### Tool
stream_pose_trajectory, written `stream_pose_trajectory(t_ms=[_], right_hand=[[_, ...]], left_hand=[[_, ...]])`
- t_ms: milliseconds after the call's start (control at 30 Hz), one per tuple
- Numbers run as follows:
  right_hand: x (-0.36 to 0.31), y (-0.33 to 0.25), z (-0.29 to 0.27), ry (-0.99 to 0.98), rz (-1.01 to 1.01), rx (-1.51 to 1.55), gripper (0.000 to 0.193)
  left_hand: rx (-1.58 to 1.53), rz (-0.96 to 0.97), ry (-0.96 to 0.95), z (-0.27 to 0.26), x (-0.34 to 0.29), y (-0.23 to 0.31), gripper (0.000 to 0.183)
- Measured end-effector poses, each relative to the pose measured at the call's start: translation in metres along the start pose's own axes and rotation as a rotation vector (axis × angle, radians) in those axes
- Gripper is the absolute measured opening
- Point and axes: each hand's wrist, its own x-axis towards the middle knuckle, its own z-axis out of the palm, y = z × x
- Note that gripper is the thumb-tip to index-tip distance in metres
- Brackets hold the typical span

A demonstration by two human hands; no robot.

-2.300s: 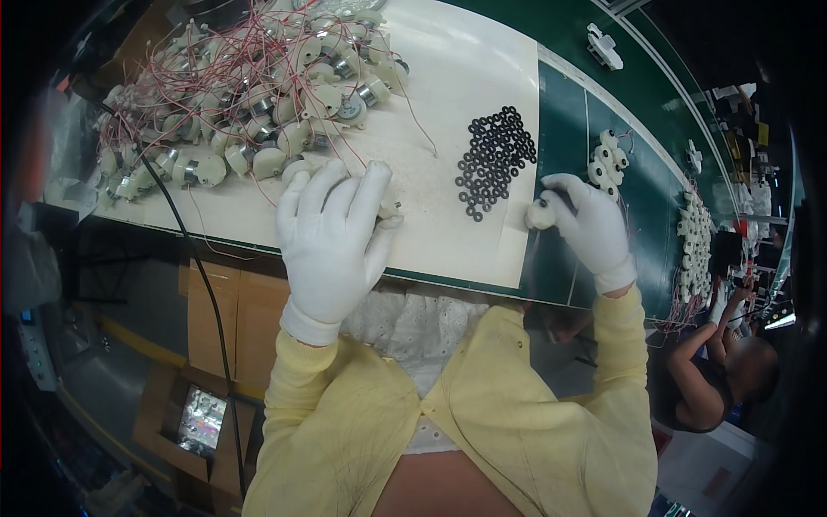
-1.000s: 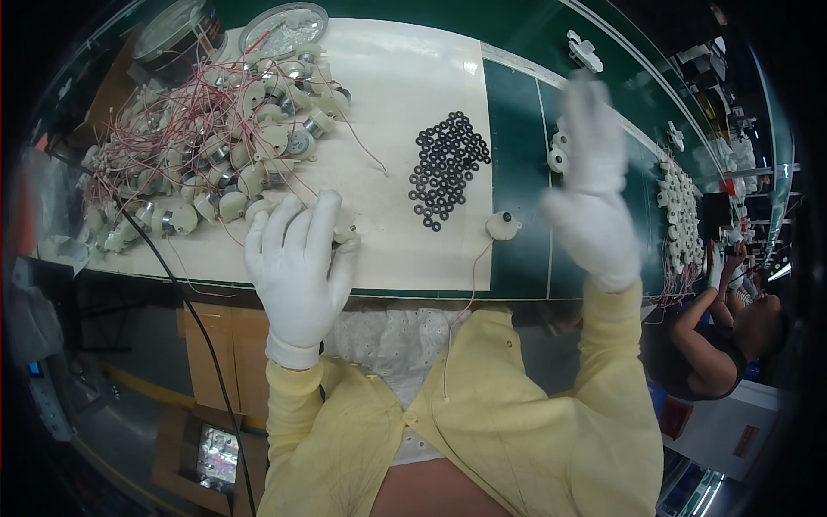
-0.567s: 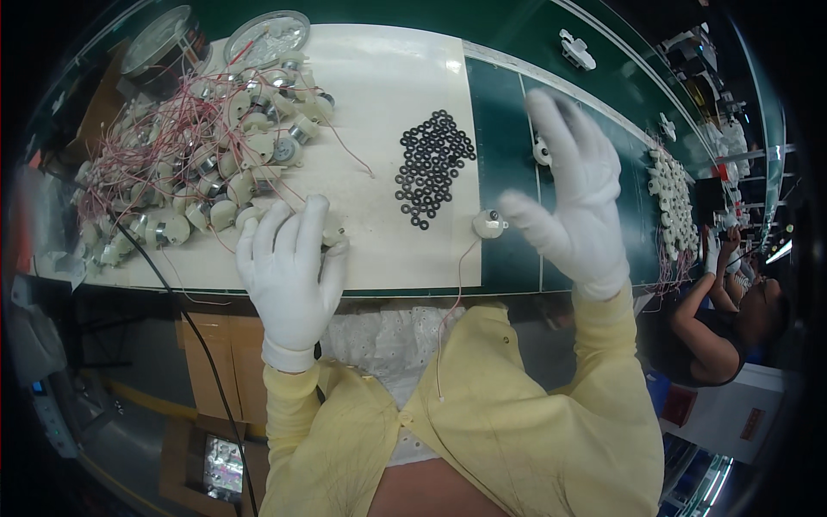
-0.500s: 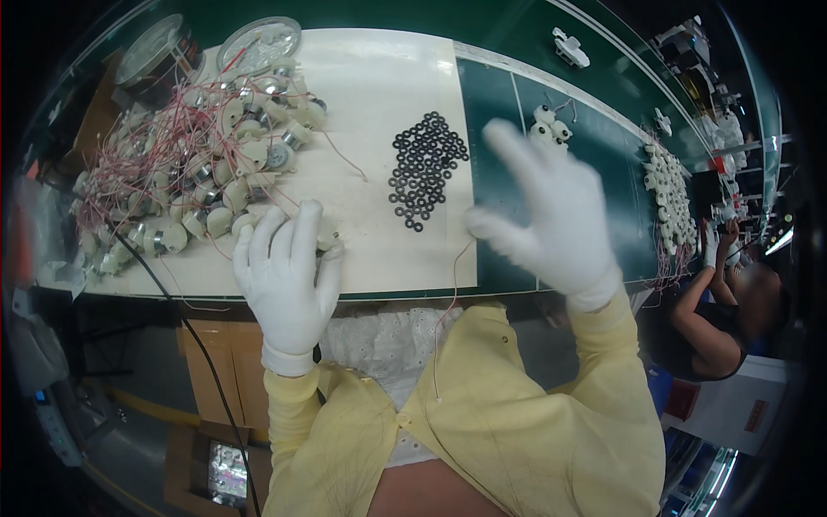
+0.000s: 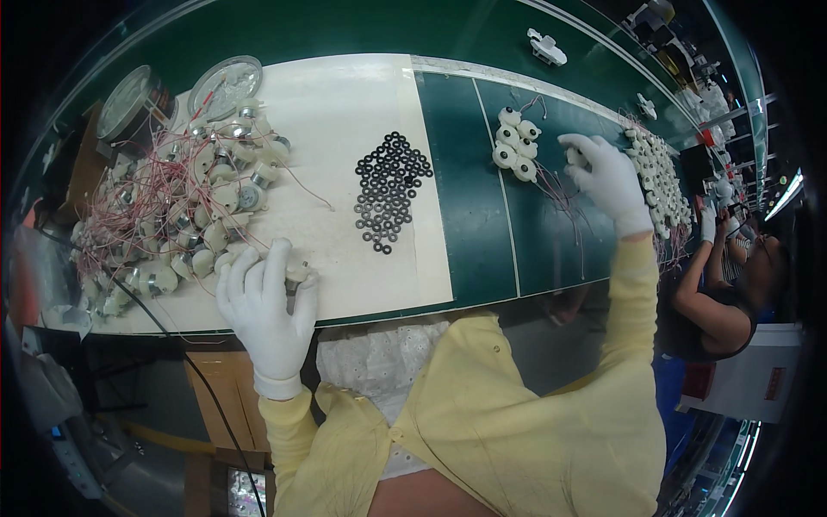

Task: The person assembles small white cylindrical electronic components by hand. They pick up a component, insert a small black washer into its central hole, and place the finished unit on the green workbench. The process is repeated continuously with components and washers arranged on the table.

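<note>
My left hand (image 5: 267, 314), white-gloved, rests at the near edge of a heap of small motors (image 5: 194, 202) with pale caps and red-and-white wires. Its thumb and index finger close around one pale motor (image 5: 298, 272), partly hidden by the fingers. My right hand (image 5: 610, 179), also gloved, hovers over the green tabletop with fingers loosely bent and apart, nothing visible in them. Left of it stands a cluster of several white capped motors (image 5: 516, 142) with black centres, wires trailing to the right. Between the hands, loose black rings (image 5: 392, 194) lie on white sheeting (image 5: 340, 258).
Rows of white motors (image 5: 659, 185) fill the table's right end. At the far left sit clear round containers (image 5: 226, 86). A white part (image 5: 546, 47) lies beyond the table's back strip. Another person (image 5: 719, 302) works at the right. A black cable (image 5: 202, 375) crosses the left edge.
My right hand has moved right, off the motor cluster, and the wire that hung from it no longer hangs there. More of the cluster shows. My left hand stays by its motor; the view has shifted.
</note>
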Motion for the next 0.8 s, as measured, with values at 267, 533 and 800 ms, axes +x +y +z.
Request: stream_pose_trajectory(t_ms=[267,533,800], right_hand=[[0.074,0.047,0.053,-0.079,-0.128,0.099,0.048],[0.097,0.052,0.068,-0.122,-0.146,0.539,0.066],[0.066,0.02,0.024,0.221,-0.158,0.402,0.069]], left_hand=[[0.027,0.004,0.079,-0.01,0.009,0.0,0.052],[-0.176,-0.029,0.225,-0.017,0.023,0.008,0.065],[-0.409,-0.04,0.28,-0.025,0.033,0.034,0.069]])
